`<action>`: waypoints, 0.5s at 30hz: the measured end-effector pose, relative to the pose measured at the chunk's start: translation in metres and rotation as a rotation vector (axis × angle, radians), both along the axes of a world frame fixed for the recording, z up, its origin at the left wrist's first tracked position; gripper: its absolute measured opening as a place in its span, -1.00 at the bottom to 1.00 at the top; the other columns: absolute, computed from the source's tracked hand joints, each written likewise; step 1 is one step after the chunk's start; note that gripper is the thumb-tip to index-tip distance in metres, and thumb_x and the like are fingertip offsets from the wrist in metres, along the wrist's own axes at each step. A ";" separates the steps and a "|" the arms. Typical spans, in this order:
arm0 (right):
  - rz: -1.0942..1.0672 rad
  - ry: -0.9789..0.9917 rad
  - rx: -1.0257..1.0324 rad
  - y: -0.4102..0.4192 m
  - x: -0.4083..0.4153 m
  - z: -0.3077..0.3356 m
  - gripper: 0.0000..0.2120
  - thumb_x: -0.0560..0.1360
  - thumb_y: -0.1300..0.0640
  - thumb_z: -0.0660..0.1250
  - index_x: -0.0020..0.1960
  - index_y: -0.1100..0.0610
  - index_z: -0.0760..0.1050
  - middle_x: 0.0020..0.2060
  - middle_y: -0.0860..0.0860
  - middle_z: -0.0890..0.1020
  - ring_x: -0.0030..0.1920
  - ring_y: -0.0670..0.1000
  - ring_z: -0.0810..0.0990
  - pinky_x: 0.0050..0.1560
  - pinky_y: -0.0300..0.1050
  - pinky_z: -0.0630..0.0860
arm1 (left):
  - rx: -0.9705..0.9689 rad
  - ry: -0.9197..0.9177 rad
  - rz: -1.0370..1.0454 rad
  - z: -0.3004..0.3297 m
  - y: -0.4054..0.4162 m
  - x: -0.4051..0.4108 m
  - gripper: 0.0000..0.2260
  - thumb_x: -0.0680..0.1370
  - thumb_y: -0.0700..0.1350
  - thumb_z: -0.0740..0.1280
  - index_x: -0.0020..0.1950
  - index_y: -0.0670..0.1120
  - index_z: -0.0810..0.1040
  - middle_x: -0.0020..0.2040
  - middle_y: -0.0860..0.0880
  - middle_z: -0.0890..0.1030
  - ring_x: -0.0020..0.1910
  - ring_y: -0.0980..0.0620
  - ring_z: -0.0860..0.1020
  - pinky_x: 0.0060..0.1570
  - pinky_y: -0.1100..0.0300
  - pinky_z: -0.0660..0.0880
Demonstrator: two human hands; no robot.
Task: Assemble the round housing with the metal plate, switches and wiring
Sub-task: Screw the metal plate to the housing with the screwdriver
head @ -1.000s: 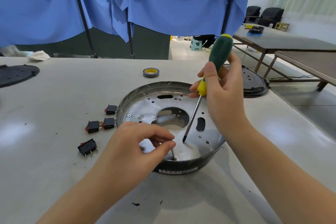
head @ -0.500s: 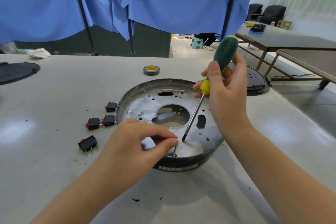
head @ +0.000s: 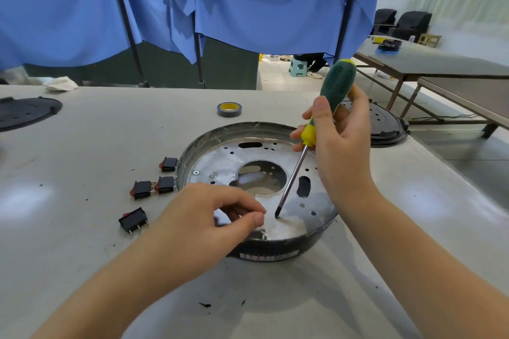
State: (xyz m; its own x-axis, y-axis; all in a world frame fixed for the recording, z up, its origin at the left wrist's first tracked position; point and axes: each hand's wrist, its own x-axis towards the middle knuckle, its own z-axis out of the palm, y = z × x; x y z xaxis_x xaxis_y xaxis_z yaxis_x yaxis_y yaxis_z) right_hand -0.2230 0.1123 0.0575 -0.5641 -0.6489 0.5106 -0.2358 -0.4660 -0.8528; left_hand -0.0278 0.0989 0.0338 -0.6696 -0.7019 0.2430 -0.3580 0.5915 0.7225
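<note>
2 hands worked over the housing (head: 259, 252) on the table (head: 96, 146): left hand (head: 212, 217) pinching something tiny, likely a slippery screw, right hand (head: 340, 146) gripping the screwdriver (head: 325, 115) over the stiff plate (head: 220, 162).

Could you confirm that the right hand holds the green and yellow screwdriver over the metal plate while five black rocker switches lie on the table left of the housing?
Not quite: the head view shows four rocker switches, not five. The right hand does hold the screwdriver over the metal plate.
</note>
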 end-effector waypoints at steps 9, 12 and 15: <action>-0.001 0.003 0.007 -0.001 -0.001 0.000 -0.63 0.63 0.13 0.19 0.40 0.12 0.23 -0.17 0.03 0.55 -0.37 -0.08 0.62 -0.38 -0.25 0.56 | 0.176 -0.601 -0.192 0.044 -0.025 -0.020 -0.96 0.46 0.13 0.41 -0.13 0.24 0.66 -0.30 0.31 0.60 -0.34 0.33 0.55 -0.37 0.44 0.44; -0.003 0.003 0.002 0.000 0.000 0.000 -0.63 0.63 0.14 0.19 0.40 0.13 0.23 -0.18 0.02 0.55 -0.39 -0.09 0.62 -0.39 -0.27 0.54 | 0.205 -0.713 -0.316 0.055 -0.032 -0.033 -0.96 0.47 0.07 0.43 -0.13 0.17 0.68 -0.38 0.33 0.58 -0.37 0.40 0.51 -0.42 0.55 0.34; 0.000 0.002 0.001 0.000 -0.001 0.000 -0.61 0.63 0.14 0.20 0.42 0.14 0.22 -0.18 0.02 0.55 -0.39 -0.09 0.62 -0.40 -0.27 0.54 | 0.217 -0.748 -0.351 0.059 -0.037 -0.042 -0.95 0.46 0.01 0.45 -0.10 0.14 0.70 -0.27 0.27 0.66 -0.24 0.32 0.59 -0.19 0.44 0.46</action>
